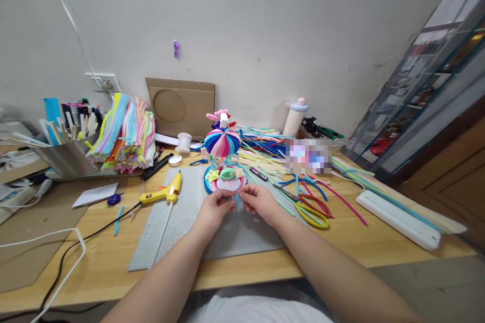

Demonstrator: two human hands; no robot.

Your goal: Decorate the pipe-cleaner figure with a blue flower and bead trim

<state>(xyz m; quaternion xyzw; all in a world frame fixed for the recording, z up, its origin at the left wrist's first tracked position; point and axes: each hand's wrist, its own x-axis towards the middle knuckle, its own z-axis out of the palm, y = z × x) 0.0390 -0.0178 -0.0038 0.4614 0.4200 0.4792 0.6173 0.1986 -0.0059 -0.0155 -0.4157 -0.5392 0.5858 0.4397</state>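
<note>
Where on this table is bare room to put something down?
Free: the grey cutting mat nearer than both hands, and the bare wood between the mat and the black cable. Crowded: behind the colourful pipe-cleaner figure and around the yellow-handled scissors.

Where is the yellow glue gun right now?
In the head view the yellow glue gun lies on the wooden table, at the grey mat's left edge, left of the left hand.
</note>
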